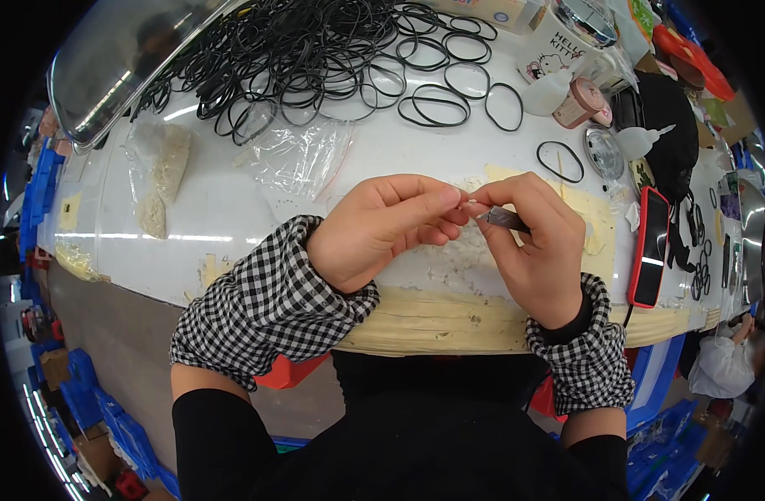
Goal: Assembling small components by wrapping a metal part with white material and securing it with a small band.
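Note:
In front of me, close to the padded table edge, my left hand [382, 225] is closed, thumb and forefinger pinching something tiny. A small whitish piece [469, 203] shows where the fingertips of both hands meet; its exact kind is too small to make out. My right hand [539, 238] is closed around a short grey metal tool with a flat, blade-like shape [506, 219], its far end hidden in the palm. Beneath the hands, many small whitish bits [457, 263] lie scattered on the white table [240, 196].
A large heap of black rubber rings [299, 54] covers the far side, beside a shiny metal bowl [140, 58]. Plastic bags, one with whitish bits [169, 163], lie left. A red-cased phone [650, 247], squeeze bottle [638, 142] and pink cup [578, 102] stand right.

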The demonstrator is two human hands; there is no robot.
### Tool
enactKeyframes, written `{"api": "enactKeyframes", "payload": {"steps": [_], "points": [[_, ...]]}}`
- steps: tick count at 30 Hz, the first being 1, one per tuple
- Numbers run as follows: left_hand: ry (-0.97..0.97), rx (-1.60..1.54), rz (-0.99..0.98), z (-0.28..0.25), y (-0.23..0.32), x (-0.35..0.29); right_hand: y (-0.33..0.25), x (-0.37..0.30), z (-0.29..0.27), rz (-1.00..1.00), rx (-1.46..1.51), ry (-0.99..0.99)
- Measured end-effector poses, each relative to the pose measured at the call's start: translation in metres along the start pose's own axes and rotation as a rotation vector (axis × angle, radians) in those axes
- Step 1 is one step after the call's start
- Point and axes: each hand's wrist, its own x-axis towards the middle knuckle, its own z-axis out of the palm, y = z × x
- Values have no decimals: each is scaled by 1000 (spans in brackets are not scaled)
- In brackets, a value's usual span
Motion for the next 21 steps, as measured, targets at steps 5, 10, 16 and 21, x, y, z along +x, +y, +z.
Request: {"api": "enactKeyframes", "payload": {"steps": [5, 10, 16, 21], "points": [[16, 73, 33, -6, -4, 2, -1, -1, 0, -27, -36, 16], [145, 109, 5, -6, -2, 3, -1, -2, 1, -15, -70, 16], [148, 146, 18, -10, -2, 3, -3, -2, 0, -10, -85, -14], [70, -7, 30, -5, 0, 1, -5, 0, -3, 11, -21, -15]]}}
